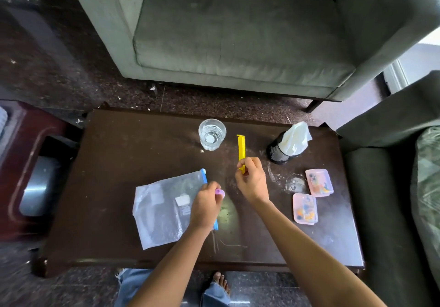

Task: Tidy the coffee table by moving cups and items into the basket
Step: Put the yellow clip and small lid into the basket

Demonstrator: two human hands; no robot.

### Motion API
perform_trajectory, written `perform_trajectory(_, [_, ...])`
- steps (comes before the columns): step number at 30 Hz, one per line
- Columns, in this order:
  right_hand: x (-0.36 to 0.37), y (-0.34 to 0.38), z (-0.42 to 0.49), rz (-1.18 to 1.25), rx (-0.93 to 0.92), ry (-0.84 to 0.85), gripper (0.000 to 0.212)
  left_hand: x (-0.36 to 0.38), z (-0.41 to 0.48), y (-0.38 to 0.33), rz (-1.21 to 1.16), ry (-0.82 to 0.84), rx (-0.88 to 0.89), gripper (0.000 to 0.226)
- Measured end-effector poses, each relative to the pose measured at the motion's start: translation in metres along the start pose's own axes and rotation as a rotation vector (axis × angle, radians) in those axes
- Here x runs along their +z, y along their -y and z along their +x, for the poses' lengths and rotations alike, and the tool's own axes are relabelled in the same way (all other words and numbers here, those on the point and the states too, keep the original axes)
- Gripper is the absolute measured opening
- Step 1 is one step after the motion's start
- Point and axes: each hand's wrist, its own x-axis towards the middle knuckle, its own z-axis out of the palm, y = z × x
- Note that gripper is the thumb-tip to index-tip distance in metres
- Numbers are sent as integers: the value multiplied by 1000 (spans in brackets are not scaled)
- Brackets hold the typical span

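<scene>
My right hand pinches the near end of a long yellow clip, which points away over the dark coffee table. My left hand holds a small purple object above the blue zip edge of a clear plastic bag lying flat on the table. A glass of water stands at the back middle. Two pink lidded boxes with small coloured items lie at the right. No basket can be made out for certain.
A black mesh cup stuffed with white tissue stands at the back right. A grey sofa faces the table, another seat flanks the right, and a dark red stand with a grey box sits left. My bare foot is under the front edge.
</scene>
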Motion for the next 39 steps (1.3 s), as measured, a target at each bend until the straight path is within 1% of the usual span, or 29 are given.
perform_trajectory(2, [10, 22, 9, 21, -36, -12, 15, -26, 12, 10, -69, -48, -31, 7])
perform_trajectory(6, [39, 81, 37, 49, -139, -22, 17, -91, 38, 38, -158, -217, -66, 6])
perform_trajectory(10, [81, 158, 64, 90, -217, 26, 15, -172, 55, 75, -138, -399, -95, 7])
perform_trajectory(12, [105, 199, 74, 120, -257, 62, 16, -213, 59, 96, -114, -483, -106, 11])
perform_trajectory(16, [155, 281, 88, 164, -373, 140, 18, -288, 66, 145, -157, -641, -208, 12])
perform_trajectory(18, [184, 321, 92, 172, -416, 201, 19, -324, 68, 169, -177, -720, -268, 10])
perform_trajectory(22, [242, 386, 100, 165, -506, 354, 23, -381, 73, 213, -228, -823, -415, 10])
perform_trajectory(26, [298, 442, 106, 155, -533, 455, 21, -416, 71, 247, -235, -889, -489, 16])
perform_trajectory(30, [345, 487, 111, 137, -568, 540, 19, -437, 78, 274, -303, -927, -584, 15])
perform_trajectory(34, [381, 519, 116, 125, -612, 568, 21, -447, 91, 298, -330, -949, -690, 13])
perform_trajectory(39, [419, 544, 123, 115, -637, 600, 22, -457, 118, 317, -436, -1013, -806, 16])
